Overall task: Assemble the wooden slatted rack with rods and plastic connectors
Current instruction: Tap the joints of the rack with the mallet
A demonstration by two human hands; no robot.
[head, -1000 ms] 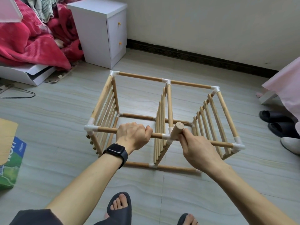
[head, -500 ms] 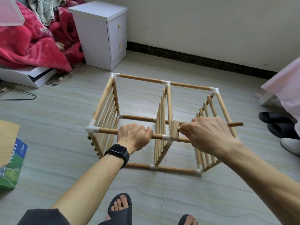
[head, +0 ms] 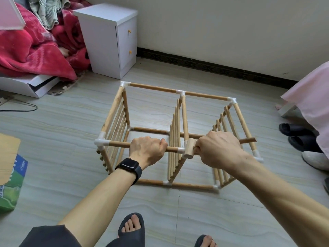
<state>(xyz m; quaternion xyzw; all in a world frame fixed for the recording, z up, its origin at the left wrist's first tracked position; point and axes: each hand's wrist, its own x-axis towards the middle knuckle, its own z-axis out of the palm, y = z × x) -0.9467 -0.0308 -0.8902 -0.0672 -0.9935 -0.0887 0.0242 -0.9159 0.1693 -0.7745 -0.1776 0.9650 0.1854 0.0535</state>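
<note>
Gripping near top rod [head: 118,144] with left hand [head: 146,151], knuckles up; clenching wooden mallet [head: 190,148] in right hand [head: 219,148], head beside middle connector [head: 181,150].

Pale wood rack [head: 183,111], white connectors [head: 125,84], on a grey floor [head: 71,125] streaked with wavy tan grain.
Your mallet [head: 189,148] matches the rack's blond wood; your watch [head: 129,165] is black, your sandal [head: 131,241] dark grey. Top: cream wall [head: 213,24] over black skirting [head: 213,66]. Upper left: white cabinet [head: 105,41] with orange knobs, crimson blanket [head: 35,54]. Right edge: pink cloth [head: 313,97]. Lower left: green-and-blue box [head: 10,184].
</note>
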